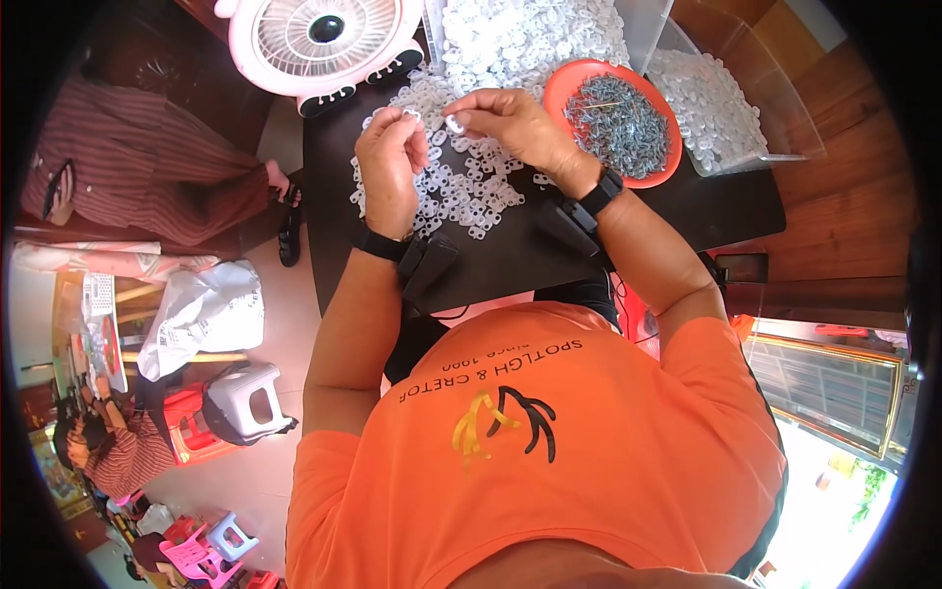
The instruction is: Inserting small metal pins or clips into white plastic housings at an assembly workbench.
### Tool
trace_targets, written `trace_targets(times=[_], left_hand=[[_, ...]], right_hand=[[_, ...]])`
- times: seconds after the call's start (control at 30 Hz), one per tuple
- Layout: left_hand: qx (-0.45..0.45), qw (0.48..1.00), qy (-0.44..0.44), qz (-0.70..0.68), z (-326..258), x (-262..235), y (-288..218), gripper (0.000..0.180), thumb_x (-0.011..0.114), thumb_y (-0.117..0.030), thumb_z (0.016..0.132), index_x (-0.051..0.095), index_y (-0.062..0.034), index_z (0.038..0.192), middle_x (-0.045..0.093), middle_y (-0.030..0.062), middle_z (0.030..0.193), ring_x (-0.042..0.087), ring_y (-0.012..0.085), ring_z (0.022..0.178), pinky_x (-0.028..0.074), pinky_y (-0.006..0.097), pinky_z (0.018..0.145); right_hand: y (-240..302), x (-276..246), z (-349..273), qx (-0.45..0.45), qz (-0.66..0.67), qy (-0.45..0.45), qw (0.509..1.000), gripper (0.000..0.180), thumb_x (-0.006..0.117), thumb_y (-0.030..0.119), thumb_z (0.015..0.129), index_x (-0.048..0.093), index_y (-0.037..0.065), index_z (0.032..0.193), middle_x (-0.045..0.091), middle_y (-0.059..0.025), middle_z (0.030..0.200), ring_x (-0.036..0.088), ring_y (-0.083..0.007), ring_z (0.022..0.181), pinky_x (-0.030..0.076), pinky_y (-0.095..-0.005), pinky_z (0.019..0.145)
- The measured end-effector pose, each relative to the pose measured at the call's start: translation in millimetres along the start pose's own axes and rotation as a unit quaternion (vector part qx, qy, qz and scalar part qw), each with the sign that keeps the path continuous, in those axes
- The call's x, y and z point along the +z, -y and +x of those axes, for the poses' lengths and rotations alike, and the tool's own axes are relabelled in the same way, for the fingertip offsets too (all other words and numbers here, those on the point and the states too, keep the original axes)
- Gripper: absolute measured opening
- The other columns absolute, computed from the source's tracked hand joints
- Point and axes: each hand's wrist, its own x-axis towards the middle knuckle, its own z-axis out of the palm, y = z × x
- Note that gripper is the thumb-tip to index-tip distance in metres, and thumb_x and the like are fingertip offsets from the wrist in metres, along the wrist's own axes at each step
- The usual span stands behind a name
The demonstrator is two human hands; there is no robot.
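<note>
Over the dark table, my left hand point(391, 162) is closed, its fingertips pinching a small white plastic piece point(413, 114). To its right, my right hand point(515, 126) pinches another small white oval piece point(454, 125) between thumb and forefinger. The two hands are a short gap apart. Beneath and around them spreads a loose pile of flat white plastic pieces point(476, 187), many with dark-looking holes. Just right of my right hand sits an orange-red round plate point(671, 147) heaped with small grey metal parts point(618, 123), too small to name exactly.
A clear bin point(643, 34) full of white pieces stands at the far side, with a second clear bin point(785, 118) at its right. A pink fan point(329, 34) stands far left. Someone in a striped brown garment point(147, 162) is left of the table; stools point(245, 402) stand behind.
</note>
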Motion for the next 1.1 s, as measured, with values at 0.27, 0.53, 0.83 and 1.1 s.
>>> trace_targets(times=[0.27,0.53,0.83,1.1], left_hand=[[-0.002,0.997,0.055,0.059,-11.9,10.8,-1.9,0.018,0.048,-0.017,0.088,0.054,-0.0043,0.075,0.05,0.0004,0.061,0.044,0.0071,0.05,0.033,0.02,0.047],[-0.004,0.996,0.077,0.036,-13.2,13.5,2.4,0.013,0.051,-0.011,0.087,0.052,-0.0032,0.076,0.05,0.0013,0.061,0.041,0.0068,0.051,0.033,0.021,0.047],[-0.021,0.993,0.104,0.058,-14.7,15.0,-1.4,0.018,0.048,-0.015,0.089,0.054,-0.0027,0.078,0.054,0.0032,0.065,0.048,0.0089,0.053,0.036,0.021,0.05],[-0.024,0.994,0.104,-0.006,-10.9,10.9,4.9,0.017,0.045,-0.015,0.09,0.053,-0.0003,0.087,0.064,0.0126,0.079,0.055,0.0143,0.06,0.042,0.025,0.056]], right_hand=[[13.6,-7.6,-7.7,0.002,0.152,0.024,0.988,0.023,0.06,0.012,0.089,0.063,0.003,0.11,0.062,0.0007,0.091,0.057,-0.0061,0.08,0.048,-0.0222,0.08],[11.8,-10.7,-7.5,0.04,0.252,0.051,0.965,0.026,0.061,0.011,0.088,0.061,0.002,0.112,0.062,0.0,0.09,0.058,-0.0074,0.079,0.048,-0.0228,0.08],[20.4,-0.6,-9.9,0.002,0.136,0.008,0.991,0.024,0.057,0.008,0.089,0.061,0.004,0.112,0.061,0.002,0.089,0.055,-0.0059,0.078,0.047,-0.0218,0.08],[10.4,3.4,-10.5,-0.043,0.118,-0.028,0.992,0.013,0.065,0.006,0.083,0.063,0.0,0.094,0.065,-0.0032,0.085,0.059,-0.0076,0.081,0.048,-0.0223,0.072]])
